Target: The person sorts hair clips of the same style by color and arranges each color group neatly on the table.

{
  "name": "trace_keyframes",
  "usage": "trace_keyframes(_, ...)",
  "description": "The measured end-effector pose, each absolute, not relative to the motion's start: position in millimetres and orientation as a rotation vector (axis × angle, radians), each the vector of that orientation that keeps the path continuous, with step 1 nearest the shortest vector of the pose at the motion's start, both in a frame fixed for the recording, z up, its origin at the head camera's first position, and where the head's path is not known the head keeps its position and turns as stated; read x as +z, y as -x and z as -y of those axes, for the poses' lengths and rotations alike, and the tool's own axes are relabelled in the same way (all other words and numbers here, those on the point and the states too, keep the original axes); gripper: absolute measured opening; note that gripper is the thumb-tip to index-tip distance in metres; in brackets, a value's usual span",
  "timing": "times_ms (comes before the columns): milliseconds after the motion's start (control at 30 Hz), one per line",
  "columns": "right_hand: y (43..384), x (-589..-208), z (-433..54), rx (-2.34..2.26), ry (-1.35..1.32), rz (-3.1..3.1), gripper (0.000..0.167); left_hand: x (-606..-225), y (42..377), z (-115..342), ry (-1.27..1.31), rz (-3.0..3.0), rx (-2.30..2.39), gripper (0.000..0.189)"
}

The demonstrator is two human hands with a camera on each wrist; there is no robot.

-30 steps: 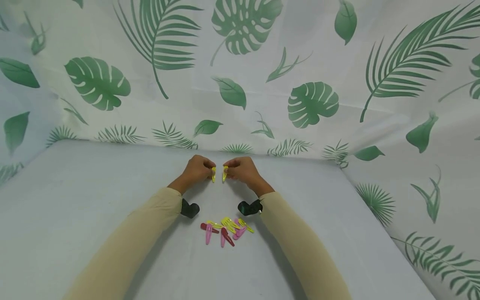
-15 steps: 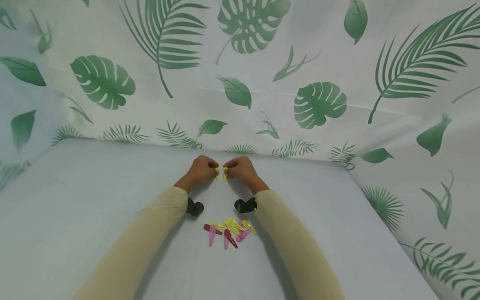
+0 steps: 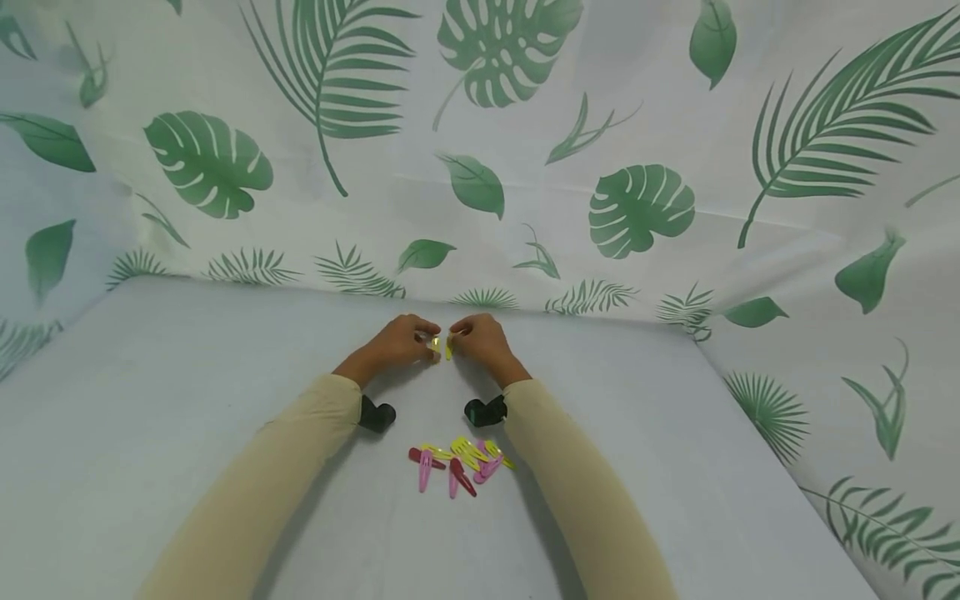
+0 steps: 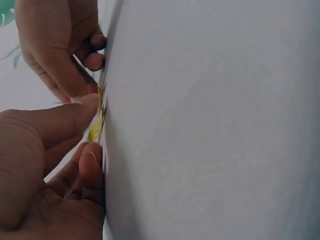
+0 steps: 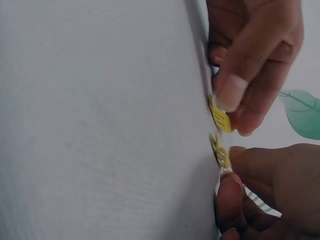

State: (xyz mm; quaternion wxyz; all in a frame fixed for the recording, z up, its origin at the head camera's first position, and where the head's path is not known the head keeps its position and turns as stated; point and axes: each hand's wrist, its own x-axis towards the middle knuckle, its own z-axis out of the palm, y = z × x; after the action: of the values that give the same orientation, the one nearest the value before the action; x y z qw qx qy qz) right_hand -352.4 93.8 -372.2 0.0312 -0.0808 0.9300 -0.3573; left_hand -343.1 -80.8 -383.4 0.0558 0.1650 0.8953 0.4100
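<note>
Near the far edge of the white table, my two hands face each other with a small gap between them. My left hand holds a yellow snap hair clip by thumb and fingertips, one above and one below it. A second yellow hair clip is pinched upright by my right hand. The right wrist view has both clips close together: the left hand's clip above, the right hand's clip below. In the left wrist view, a clip shows between the left fingertips, partly hidden.
Nearer me lies a loose pile of yellow, pink and red hair clips between the forearms. White cloth covers the table. A leaf-printed curtain rises behind the hands and along the sides.
The hands have come closer together. My left fingers have spread to the top and bottom of their clip, which now shows more of its face. The pile of clips lies unmoved.
</note>
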Motion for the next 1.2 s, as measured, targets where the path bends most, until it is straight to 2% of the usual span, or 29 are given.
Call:
trace_keyframes(200,352.0,-369.3,-100.6,-1.179,0.183,-2.798,0.027,-385.7,343.7,83.4,-0.55,-2.708,1.204,0.05)
trace_keyframes(467,345.7,-366.6,-110.8,-1.241,0.196,-2.755,0.026,-386.1,340.9,84.3,-0.614,-2.76,1.162,0.041)
trace_keyframes(733,331.0,-362.9,-125.4,-1.31,0.378,-2.772,0.028,-387.2,340.9,85.5,-0.626,-2.755,1.167,0.042)
trace_keyframes(1200,291.5,-358.4,-139.4,-1.174,0.727,-2.535,0.027,-386.6,342.4,85.6,-0.667,-2.749,1.152,0.044)
